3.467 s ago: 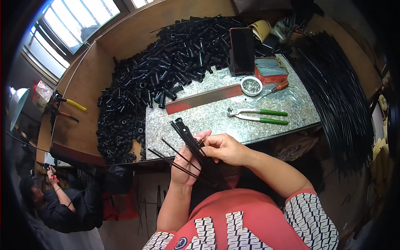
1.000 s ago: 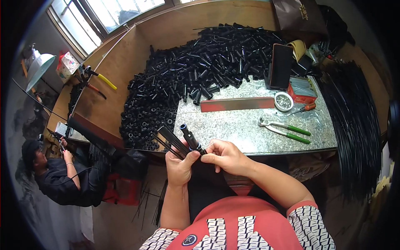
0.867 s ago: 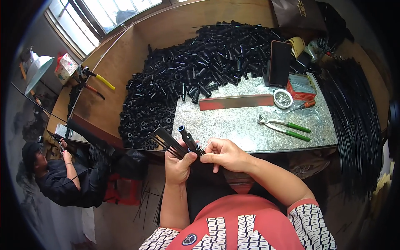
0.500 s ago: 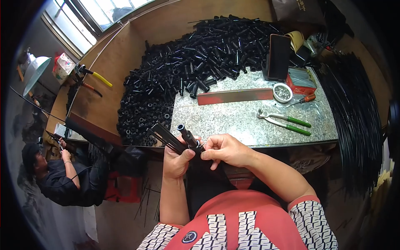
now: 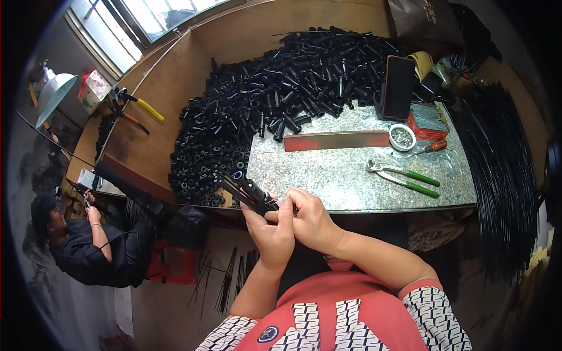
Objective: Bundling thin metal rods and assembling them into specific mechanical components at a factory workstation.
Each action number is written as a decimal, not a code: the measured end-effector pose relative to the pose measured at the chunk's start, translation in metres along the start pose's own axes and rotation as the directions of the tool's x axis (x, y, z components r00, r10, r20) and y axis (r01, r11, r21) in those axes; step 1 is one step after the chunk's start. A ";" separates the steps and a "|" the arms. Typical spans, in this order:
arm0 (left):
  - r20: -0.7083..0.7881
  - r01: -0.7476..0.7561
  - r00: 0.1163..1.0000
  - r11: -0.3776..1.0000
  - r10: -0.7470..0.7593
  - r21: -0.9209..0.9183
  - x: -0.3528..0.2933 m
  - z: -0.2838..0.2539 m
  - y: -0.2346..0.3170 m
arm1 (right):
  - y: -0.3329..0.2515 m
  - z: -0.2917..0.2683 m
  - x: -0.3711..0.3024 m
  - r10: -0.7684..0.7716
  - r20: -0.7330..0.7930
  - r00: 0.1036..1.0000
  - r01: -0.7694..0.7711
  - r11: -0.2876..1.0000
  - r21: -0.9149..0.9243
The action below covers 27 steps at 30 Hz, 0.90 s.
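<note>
My left hand (image 5: 270, 234) is wrapped round a bundle of thin black rods (image 5: 232, 186) and a black tube (image 5: 252, 188) with a hollow, bluish-rimmed end. Both point up and to the left, just off the front edge of the bench. My right hand (image 5: 313, 219) is closed against the left one at the tube's lower end. Whatever its fingertips pinch is hidden between the two hands.
Black tubular pieces (image 5: 281, 82) and small rings (image 5: 202, 167) heap the bench. Green-handled pincers (image 5: 404, 178), a red-and-dark bar (image 5: 336, 140), a white bowl (image 5: 402, 137) and a phone (image 5: 398, 88) lie beyond. Long black rods (image 5: 497, 181) hang at right. A co-worker (image 5: 88, 245) sits at left.
My hands have come closer together, the right pressing against the left. The tube and rods have tilted further left, and the left forearm leans inward. The view has shifted slightly.
</note>
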<state>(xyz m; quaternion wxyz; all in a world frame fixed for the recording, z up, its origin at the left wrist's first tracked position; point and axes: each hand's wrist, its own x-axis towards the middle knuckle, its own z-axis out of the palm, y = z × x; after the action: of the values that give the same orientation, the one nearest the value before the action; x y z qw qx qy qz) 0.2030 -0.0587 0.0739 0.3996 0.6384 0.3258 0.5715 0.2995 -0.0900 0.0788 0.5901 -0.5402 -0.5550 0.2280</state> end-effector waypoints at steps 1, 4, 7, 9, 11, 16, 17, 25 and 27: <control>0.030 0.030 0.999 0.999 -0.031 0.035 0.004 -0.003 0.004 | 0.000 0.001 0.000 0.024 0.006 1.000 -0.024 1.000 0.005; 0.171 0.194 0.969 0.979 -0.180 -0.069 0.015 -0.016 0.011 | 0.004 0.004 -0.001 0.022 0.006 1.000 -0.023 1.000 0.019; 0.180 0.149 0.975 0.986 -0.133 -0.079 0.020 -0.025 0.005 | 0.009 0.010 -0.005 -0.006 0.023 1.000 0.003 0.991 0.136; 0.174 0.088 0.981 0.996 -0.084 -0.015 0.021 -0.031 -0.002 | 0.006 0.007 -0.004 0.087 0.086 0.993 -0.102 0.975 0.200; 0.172 0.080 0.982 0.996 -0.083 0.025 0.021 -0.031 0.000 | 0.007 0.002 -0.001 0.175 0.150 0.973 -0.209 0.945 0.253; 0.194 0.056 0.979 0.996 -0.068 0.066 0.024 -0.032 -0.004 | 0.025 -0.004 0.004 0.234 0.252 0.939 -0.296 0.923 0.247; 0.189 0.073 0.979 0.997 -0.074 0.016 0.024 -0.031 -0.005 | 0.028 -0.004 0.005 0.235 0.251 0.939 -0.297 0.922 0.247; 0.136 0.061 0.989 0.996 -0.051 -0.066 0.017 -0.028 -0.001 | 0.044 -0.002 0.009 0.261 0.537 0.802 -0.547 0.682 0.485; 0.162 0.026 0.987 0.998 -0.015 -0.064 0.017 -0.027 -0.001 | 0.045 -0.002 0.010 0.256 0.538 0.803 -0.545 0.680 0.490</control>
<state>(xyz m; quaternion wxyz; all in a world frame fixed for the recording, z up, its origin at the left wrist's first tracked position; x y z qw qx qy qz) 0.1787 -0.0396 0.0818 0.4515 0.6657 0.2800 0.5241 0.3193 -0.0680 0.0430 0.5310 -0.3606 -0.4262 0.6374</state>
